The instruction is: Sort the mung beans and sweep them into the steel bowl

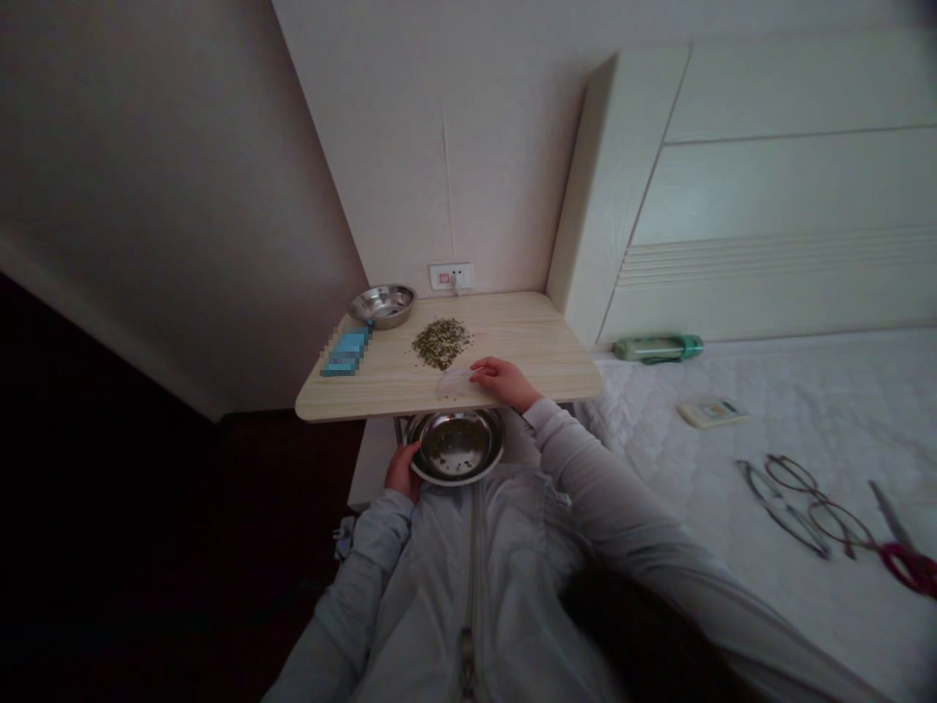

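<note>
My left hand grips the left rim of a shiny metal bowl, held just under the front edge of a small wooden-topped table. Some small green-brown bits lie inside this bowl. Over the front of the tabletop, my right hand pinches a thin, see-through flat piece, whose exact kind I cannot make out. Its edge lies close to a loose pile of small green-brown bits spread on the wood. A few stray bits are scattered near the table's front edge.
A second metal bowl stands at the table's back left, beside a blurred blue item. A wall socket is behind. On the bed at right lie a green bottle, a small pale box, glasses and scissors.
</note>
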Tool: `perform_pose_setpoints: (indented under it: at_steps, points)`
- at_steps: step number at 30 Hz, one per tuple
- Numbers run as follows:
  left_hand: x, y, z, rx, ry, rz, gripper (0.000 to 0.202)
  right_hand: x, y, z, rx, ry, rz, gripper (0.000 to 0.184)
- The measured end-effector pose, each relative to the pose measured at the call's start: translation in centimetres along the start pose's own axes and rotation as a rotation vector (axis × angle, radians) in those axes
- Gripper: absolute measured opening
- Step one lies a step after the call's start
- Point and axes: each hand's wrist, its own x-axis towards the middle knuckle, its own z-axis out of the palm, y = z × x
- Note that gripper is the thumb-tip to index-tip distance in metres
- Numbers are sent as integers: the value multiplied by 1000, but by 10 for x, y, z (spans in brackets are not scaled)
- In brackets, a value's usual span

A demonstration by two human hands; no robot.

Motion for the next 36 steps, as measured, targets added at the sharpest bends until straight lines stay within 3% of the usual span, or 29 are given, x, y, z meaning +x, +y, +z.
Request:
perform_pose_setpoints:
  at_steps: [11,25,28,33,36]
  points:
    - [-3,2,2,-12,3,9,7,-5,-10,-1,-80,-28,31,19]
    - [-2,2,2,-5,-15,15,6,-9,-13,-2,81,-150,42,18]
    - [0,1,0,17,11,-1,5,-4,-9,-8,179,-22,27,21]
    - [1,0,-2,48,24,17,10,15,8,-20,258,374,70,25]
    - [1,0,-2,44,17,19,10,20,11,-21,156,432,77,23]
